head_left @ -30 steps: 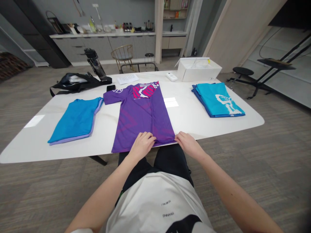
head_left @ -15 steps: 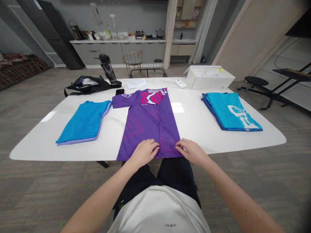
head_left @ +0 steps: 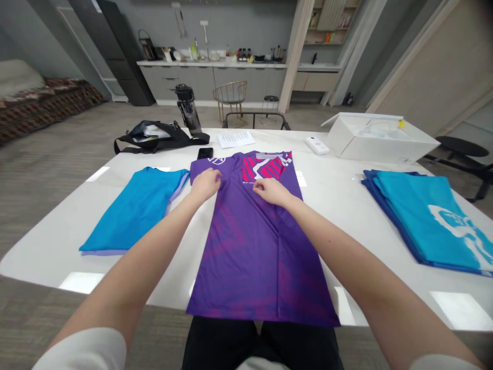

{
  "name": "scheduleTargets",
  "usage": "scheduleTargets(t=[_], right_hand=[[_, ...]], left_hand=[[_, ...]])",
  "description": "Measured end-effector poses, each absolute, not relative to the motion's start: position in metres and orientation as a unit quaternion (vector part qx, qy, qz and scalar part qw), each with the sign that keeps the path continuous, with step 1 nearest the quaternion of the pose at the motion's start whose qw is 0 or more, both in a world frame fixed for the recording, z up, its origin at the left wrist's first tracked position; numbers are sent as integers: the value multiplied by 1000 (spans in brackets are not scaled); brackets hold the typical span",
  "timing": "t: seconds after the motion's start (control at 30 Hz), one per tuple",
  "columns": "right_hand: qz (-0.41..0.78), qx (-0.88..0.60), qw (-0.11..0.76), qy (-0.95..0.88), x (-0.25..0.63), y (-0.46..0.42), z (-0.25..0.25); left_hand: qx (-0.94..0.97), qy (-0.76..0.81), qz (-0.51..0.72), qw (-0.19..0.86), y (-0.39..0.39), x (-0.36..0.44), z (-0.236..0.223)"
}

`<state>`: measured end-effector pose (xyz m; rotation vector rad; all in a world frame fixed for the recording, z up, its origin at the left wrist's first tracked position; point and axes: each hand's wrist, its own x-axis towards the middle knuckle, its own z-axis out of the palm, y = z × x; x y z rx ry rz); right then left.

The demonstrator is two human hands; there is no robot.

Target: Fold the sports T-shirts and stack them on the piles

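Off the hem (head_left: 239,311), my half-curled left hand (head_left: 207,182) and right hand (head_left: 272,191) reach eleven and twelve o'clock on the purple fabric T-shirt (head_left: 246,257); grip unclear.

Fingertips of left hand (head_left: 208,182) and right hand (head_left: 269,190) curl under, contact with purple shirt (head_left: 246,246) unclear. Folded blue stack (head_left: 431,216), far right of right hand, cut by frame edge. Print on paper (head_left: 235,139) beyond hands too small to read.
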<state>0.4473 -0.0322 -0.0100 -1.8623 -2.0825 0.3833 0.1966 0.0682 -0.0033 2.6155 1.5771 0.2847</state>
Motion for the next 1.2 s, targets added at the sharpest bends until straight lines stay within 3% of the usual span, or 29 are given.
scheduleTargets(t=[0.2,0.37,0.7,0.87,1.0,1.2], right_hand=[[126,-670,152,-716,417,95,-26],[37,-720,114,-684,408,159,-38],[23,-728,98,-678,441,207,-60],[-3,-724,138,-676,443,206,-65],[-8,-723,167,-671,455,198,-62],[6,-747,191,-637,501,165,-45]], left_hand=[[848,529,37,25,191,201,-9],[859,511,-17,-10,245,221,-19],[871,466,-114,-107,263,232,-27],[907,408,-57,-92,251,220,-3],[910,413,-33,-23,235,216,36],[911,288,75,286,185,283,58]])
